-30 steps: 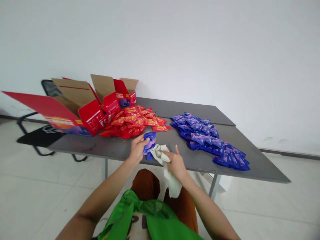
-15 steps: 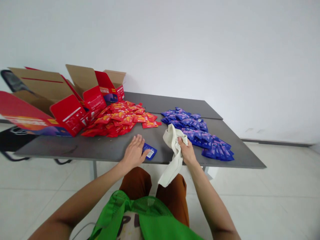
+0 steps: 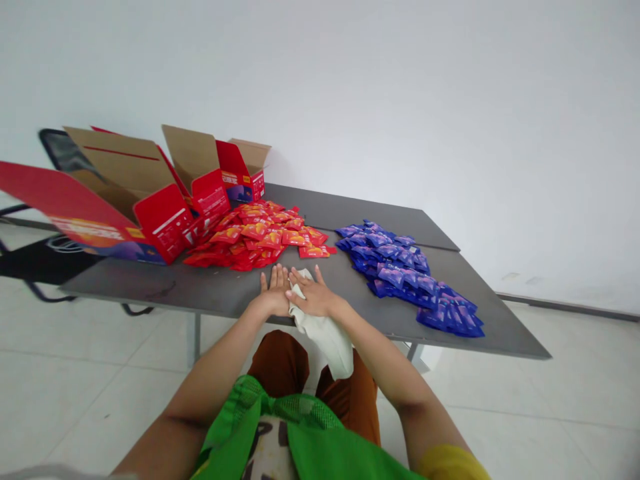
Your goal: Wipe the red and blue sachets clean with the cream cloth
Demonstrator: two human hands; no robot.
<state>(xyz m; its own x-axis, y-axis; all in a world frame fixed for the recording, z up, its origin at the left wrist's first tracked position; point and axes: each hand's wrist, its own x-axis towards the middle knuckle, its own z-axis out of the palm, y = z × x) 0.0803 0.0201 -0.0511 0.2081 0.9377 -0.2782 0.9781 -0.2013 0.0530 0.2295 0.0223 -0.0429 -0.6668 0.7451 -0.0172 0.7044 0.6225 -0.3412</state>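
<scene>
Both of my hands lie side by side at the front edge of the grey table [image 3: 200, 288]. My left hand [image 3: 273, 291] rests flat on the tabletop with its fingers stretched out. My right hand [image 3: 314, 298] lies flat on a white cloth [image 3: 324, 339], its fingers reaching over to touch the left hand. The cloth is pressed to the table under that hand, and its lower part hangs over the edge above my knees. No blue packet shows near the hands. A heap of red packets [image 3: 265, 237] lies just beyond them.
A long heap of blue packets [image 3: 406, 270] lies on the right half of the table. Open red cardboard boxes [image 3: 160, 200] with raised flaps stand at the back left. A black chair [image 3: 40, 260] sits behind the table's left end. White wall behind, tiled floor around.
My left hand let go of a blue packet, which lay by it half a second ago and is now out of sight. My right hand lifted the cloth, then pressed it flat beside the left hand.
</scene>
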